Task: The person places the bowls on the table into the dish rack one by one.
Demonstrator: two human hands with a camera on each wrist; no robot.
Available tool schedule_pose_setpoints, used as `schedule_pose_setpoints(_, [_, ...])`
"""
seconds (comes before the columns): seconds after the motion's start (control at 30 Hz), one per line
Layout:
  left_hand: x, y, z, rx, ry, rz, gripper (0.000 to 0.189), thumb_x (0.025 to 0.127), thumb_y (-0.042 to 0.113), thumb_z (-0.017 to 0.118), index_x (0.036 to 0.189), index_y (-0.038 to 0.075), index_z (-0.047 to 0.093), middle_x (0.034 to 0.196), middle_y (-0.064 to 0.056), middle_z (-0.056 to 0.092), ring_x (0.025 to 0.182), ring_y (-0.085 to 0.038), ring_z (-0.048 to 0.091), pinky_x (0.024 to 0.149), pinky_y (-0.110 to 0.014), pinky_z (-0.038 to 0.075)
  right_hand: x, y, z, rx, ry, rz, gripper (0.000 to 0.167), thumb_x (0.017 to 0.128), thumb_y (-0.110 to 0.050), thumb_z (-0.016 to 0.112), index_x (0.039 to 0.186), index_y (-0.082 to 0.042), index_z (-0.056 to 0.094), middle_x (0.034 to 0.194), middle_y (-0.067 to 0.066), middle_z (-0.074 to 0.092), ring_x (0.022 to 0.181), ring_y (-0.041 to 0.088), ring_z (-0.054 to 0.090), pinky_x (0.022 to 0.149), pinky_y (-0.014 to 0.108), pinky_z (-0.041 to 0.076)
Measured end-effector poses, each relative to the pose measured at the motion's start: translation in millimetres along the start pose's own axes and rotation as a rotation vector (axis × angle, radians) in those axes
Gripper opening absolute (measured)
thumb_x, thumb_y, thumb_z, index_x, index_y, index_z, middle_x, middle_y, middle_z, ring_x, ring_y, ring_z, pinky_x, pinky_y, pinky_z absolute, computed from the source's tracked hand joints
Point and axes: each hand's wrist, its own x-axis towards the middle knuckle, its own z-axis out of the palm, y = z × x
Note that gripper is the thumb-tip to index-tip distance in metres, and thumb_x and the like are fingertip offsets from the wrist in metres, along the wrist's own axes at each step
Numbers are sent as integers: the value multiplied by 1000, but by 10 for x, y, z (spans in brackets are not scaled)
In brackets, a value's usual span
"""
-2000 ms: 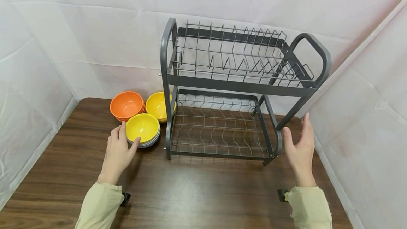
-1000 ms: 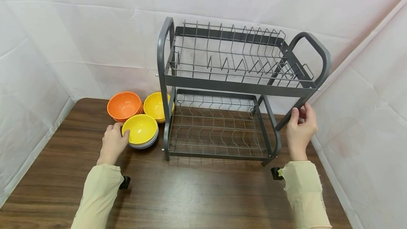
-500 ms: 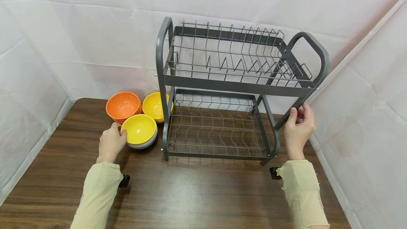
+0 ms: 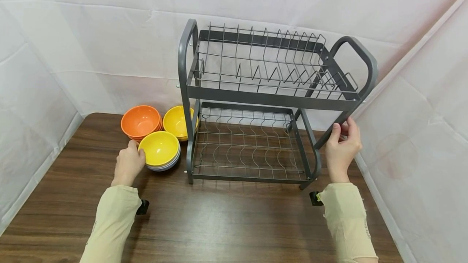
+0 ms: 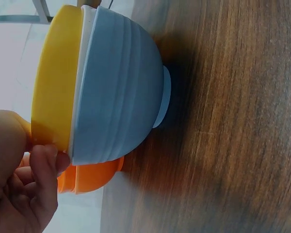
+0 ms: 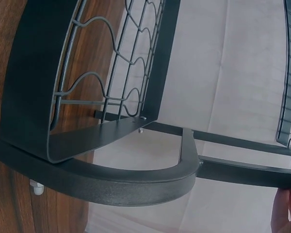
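Note:
At the front left bowl stack, my left hand (image 4: pixel 128 164) pinches the rim of the top yellow bowl (image 4: pixel 159 148). In the left wrist view the thumb goes over the rim of that yellow bowl (image 5: pixel 56 82), fingertips pressing its outer wall. Beneath it a white bowl (image 5: pixel 84 48) and a blue-grey bowl (image 5: pixel 119 92) are nested, the lowest on the table. My right hand (image 4: pixel 341 149) holds the right upright of a dark grey two-tier dish rack (image 4: pixel 270 95). Only part of that hand (image 6: pixel 287 213) shows at the right wrist view's edge.
Behind the held bowl stand stacked orange bowls (image 4: pixel 141 121) and another yellow bowl stack (image 4: pixel 176 121), partly hidden by the rack's left post. The rack's wire tiers hold nothing. White sheeting (image 4: pixel 109 44) hangs behind and at both sides of the brown wooden table (image 4: pixel 219 222).
Over two seconds, my left hand has closed from spread fingers onto the yellow bowl's rim. My right hand has come to grip the rack's upright. The last half second shows hardly any movement.

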Motion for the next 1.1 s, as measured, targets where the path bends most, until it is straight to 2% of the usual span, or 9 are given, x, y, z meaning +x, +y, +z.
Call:
schedule_pose_setpoints(0.17, [-5, 11, -2, 8, 11, 11, 26, 91, 9, 39, 105, -12, 44, 77, -26, 55, 58, -28, 50, 48, -33, 40, -4, 4, -5, -1, -7, -3, 27, 88, -10, 55, 110, 4, 59, 81, -23, 42, 72, -9, 45, 60, 3, 38])
schedule_pose_setpoints(0.33, [-20, 26, -20, 28, 60, 51, 26, 89, 7, 41, 102, -14, 46, 77, -29, 56, 58, -32, 53, 48, -37, 42, -10, -18, -2, 1, -12, 39, 27, 88, -10, 55, 111, 2, 60, 81, -21, 42, 73, -7, 45, 62, 6, 39])
schedule_pose_setpoints(0.63, [-116, 108, -124, 13, 133, 84, 26, 89, 7, 42, 102, -14, 48, 75, -29, 57, 56, -33, 52, 47, -40, 41, -4, -29, -1, 6, 1, 18, 26, 87, -9, 56, 110, 3, 60, 79, -21, 42, 71, -8, 45, 60, 4, 38])
schedule_pose_setpoints(0.9, [-275, 190, -246, -15, 208, 154, 25, 88, 7, 44, 101, -13, 52, 69, -25, 58, 47, -25, 47, 42, -33, 36, 2, -34, -16, -18, -14, 31, 27, 88, -10, 55, 111, 2, 60, 81, -16, 45, 72, -7, 45, 62, 6, 38])
schedule_pose_setpoints(1.1, [-447, 213, -314, -38, 252, 217, 21, 86, 6, 47, 96, -11, 54, 62, -16, 54, 45, -21, 44, 41, -29, 33, -1, -29, -18, -23, -13, 27, 27, 87, -9, 55, 111, 3, 60, 80, -17, 45, 72, -8, 45, 62, 5, 38])
